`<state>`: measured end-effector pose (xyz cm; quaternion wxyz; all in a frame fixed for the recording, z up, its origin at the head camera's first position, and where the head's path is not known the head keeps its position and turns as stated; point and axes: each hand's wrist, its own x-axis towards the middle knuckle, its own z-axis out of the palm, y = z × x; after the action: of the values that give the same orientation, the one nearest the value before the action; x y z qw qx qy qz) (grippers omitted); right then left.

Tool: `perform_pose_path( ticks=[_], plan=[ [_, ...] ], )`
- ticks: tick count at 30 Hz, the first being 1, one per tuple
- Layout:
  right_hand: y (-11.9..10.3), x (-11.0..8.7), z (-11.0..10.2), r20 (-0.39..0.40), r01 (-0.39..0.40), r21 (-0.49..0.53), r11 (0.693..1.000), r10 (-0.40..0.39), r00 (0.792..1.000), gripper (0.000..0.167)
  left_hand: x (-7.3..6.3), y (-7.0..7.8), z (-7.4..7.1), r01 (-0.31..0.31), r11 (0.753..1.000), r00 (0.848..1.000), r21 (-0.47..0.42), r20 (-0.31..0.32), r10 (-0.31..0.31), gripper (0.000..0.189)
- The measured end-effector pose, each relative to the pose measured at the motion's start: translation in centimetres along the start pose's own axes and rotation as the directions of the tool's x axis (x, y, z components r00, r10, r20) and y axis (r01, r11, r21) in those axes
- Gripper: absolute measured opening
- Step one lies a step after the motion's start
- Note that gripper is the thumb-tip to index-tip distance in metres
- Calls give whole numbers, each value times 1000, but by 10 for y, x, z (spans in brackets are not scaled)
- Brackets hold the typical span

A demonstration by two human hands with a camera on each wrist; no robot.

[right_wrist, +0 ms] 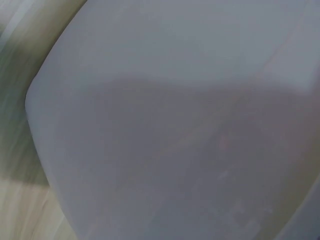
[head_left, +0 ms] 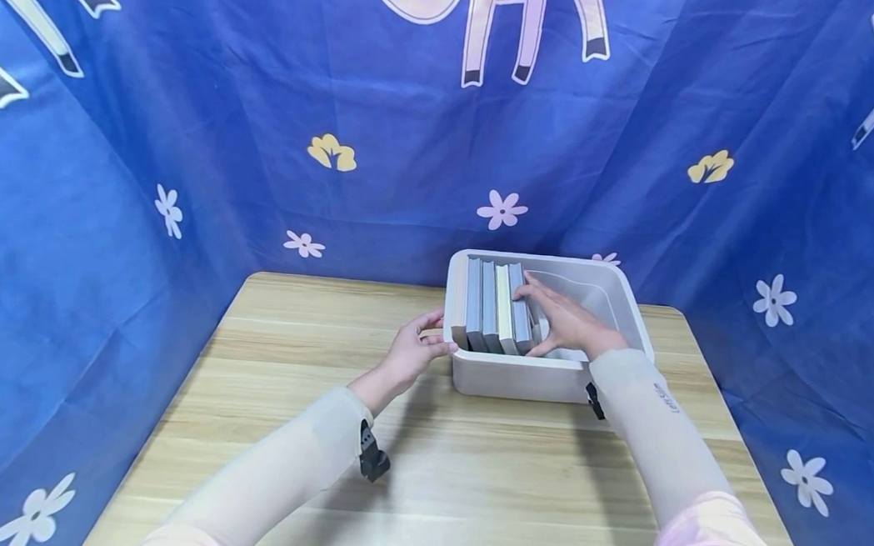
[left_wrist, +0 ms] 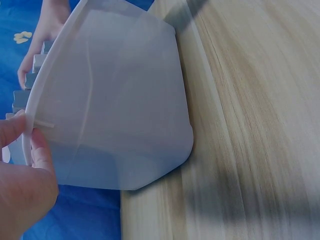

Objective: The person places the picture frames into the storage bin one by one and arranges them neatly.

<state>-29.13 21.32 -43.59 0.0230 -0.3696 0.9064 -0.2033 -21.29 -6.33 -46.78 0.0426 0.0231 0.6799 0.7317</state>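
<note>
A white plastic bin (head_left: 551, 380) is sitting toward the far right of the wooden table (head_left: 307, 432), and 4 or so grey and cream books (head_left: 497, 306) are standing on edge in its left half, spines up, leaning slightly. The left hand (head_left: 411, 351) is pinching the bin's left rim: in the left wrist view the thumb and a finger (left_wrist: 40, 150) are closing on the thin edge of the wall (left_wrist: 120, 100). The right hand (head_left: 565, 323) is reaching inside the bin, its fingers lying fairly straight and flat against the face of the rightmost book, pressing it toward the others rather than curling round it. The right wrist view is showing only a blurred stretch of the bin's pale wall (right_wrist: 165, 125), so finer detail of the fingertips is not visible there.

Judging by this, the step in hand is packing the books upright against the left wall. To do it well, the left hand should be holding the rim firmly so the light bin is not sliding on the smooth table under the sideways push. The right hand should be spreading its pressure high and low on the cover, so the row is closing evenly and no book is tipping into the free right half.
</note>
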Motion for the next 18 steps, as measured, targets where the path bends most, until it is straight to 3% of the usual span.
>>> perform_pose_path(
  ticks=[13,18],
  plan=[
    [0,-9,-3,-58,13,36,999,-11,998,96,-1,2,-1,3,1000,1000,0,-5,-3,67],
    [0,-10,-6,-120,18,41,999,-13,993,100,-1,5,-1,15,1000,1000,24,6,-15,68]
  ],
)
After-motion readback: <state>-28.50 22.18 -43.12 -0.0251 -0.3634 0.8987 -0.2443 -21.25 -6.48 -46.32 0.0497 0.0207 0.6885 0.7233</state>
